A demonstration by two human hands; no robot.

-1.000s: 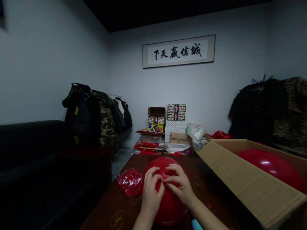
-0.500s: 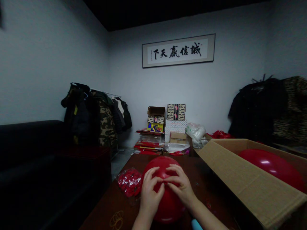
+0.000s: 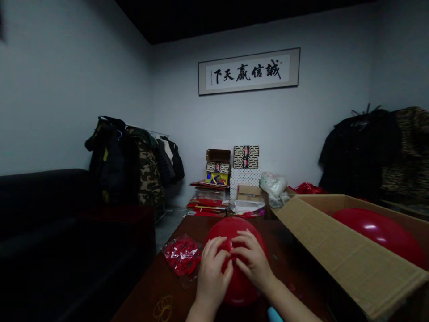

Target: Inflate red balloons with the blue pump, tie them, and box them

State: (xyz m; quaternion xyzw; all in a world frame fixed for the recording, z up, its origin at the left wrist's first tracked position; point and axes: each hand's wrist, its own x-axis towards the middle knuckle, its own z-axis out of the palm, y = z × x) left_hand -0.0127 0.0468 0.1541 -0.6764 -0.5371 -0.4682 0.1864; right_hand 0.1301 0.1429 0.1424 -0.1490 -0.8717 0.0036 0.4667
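Observation:
An inflated red balloon (image 3: 239, 286) sits over the dark brown table, its neck turned toward me. My left hand (image 3: 214, 268) pinches the neck from the left, with its fingers curled against the balloon. From the right, my right hand (image 3: 251, 259) grips the same spot, thumb and forefinger together and the other fingers bent over the surface. The fingertips of both hands meet at the neck, which they mostly cover. Left of the balloon lies a clear plastic bag of red balloons (image 3: 182, 256). Several yellowish rubber bands (image 3: 163, 308) lie nearer to me.
A large open cardboard box (image 3: 348, 255) stands at the right with another inflated red balloon (image 3: 378, 230) inside. A light-blue object (image 3: 274, 314) shows at the bottom edge. Stacked boxes (image 3: 246, 179) stand by the far wall. A black sofa (image 3: 43, 214) is at the left.
The balloon has shifted slightly to the right and turned a little. My left hand has moved slightly right with it, while my right hand stays at the neck.

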